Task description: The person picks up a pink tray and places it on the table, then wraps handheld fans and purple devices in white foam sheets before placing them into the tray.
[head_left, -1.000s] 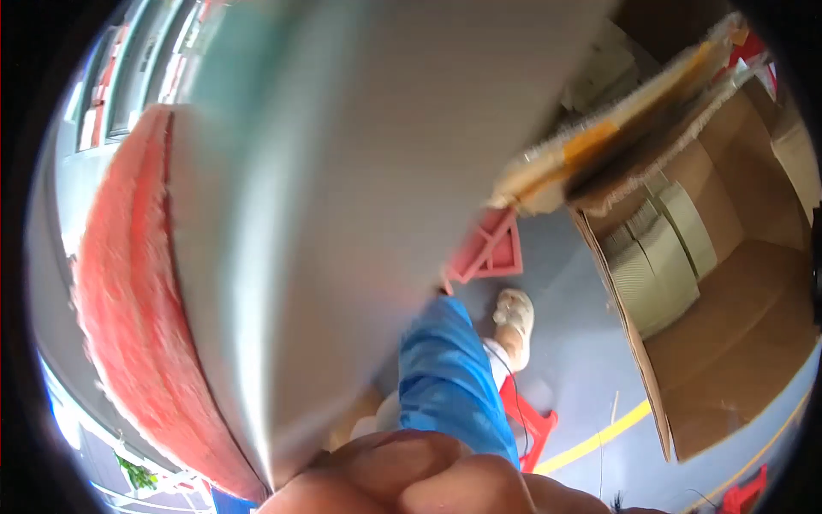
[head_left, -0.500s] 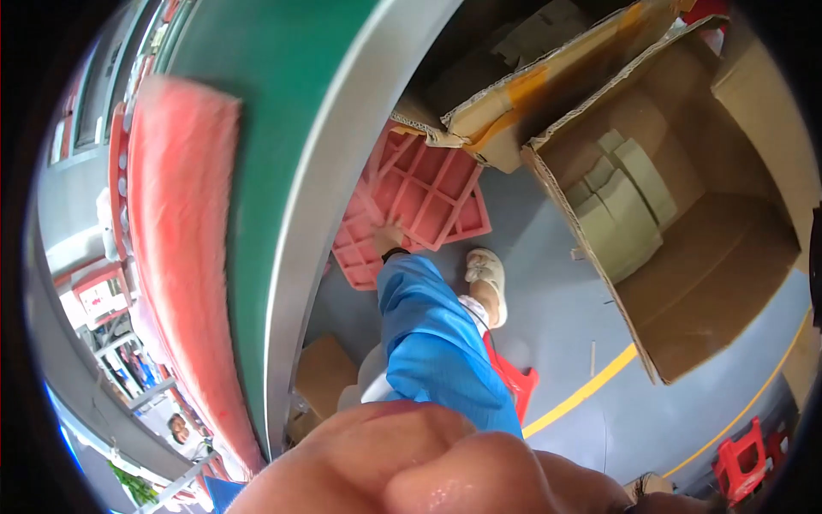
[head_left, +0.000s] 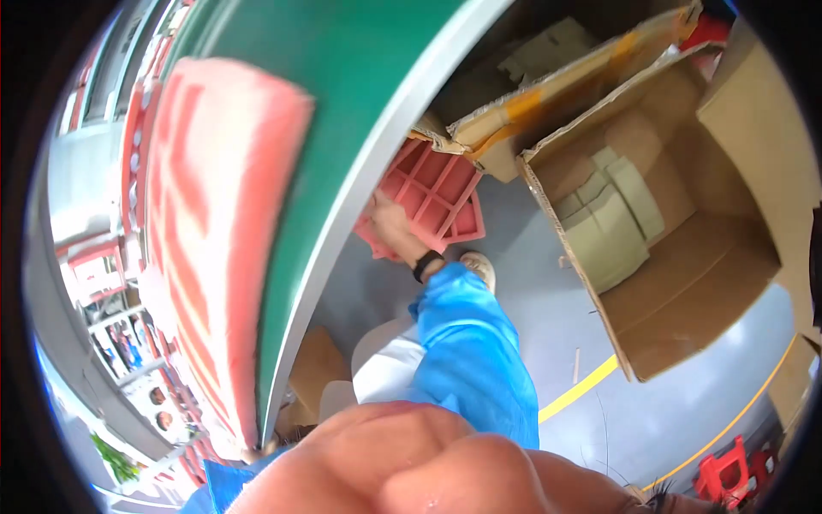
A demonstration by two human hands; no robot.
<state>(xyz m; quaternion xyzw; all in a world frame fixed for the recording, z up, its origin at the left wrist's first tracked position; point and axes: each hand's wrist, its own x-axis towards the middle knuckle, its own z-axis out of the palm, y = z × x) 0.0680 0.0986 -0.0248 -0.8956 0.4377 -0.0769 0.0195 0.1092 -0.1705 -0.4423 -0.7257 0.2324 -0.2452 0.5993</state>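
My right arm, in a blue sleeve with a dark wristband [head_left: 427, 264], reaches down beside the bench. At its end my right hand [head_left: 390, 224] is on a pink compartmented tray [head_left: 438, 190] low near the floor. The fingers are smeared and partly cut off by the bench edge, so their grip does not show. Another pink piece [head_left: 390, 250] shows under the hand. Of my left arm only a bit of blue sleeve [head_left: 224, 487] appears at the lower left; I cannot make out the hand.
A green bench top [head_left: 360, 51] with a pale metal edge [head_left: 342, 218] carries a long pink slab [head_left: 227, 171]. To the right stands an open cardboard box [head_left: 685, 300] with pale beige pieces [head_left: 606, 244]. Another carton [head_left: 488, 141] is behind it. Red stools [head_left: 723, 471] stand lower right.
My view has shifted, and the bench edge covers more of the pink trays. My right hand has moved toward the bench edge; its fingers were spread on the tray before. More forearm shows.
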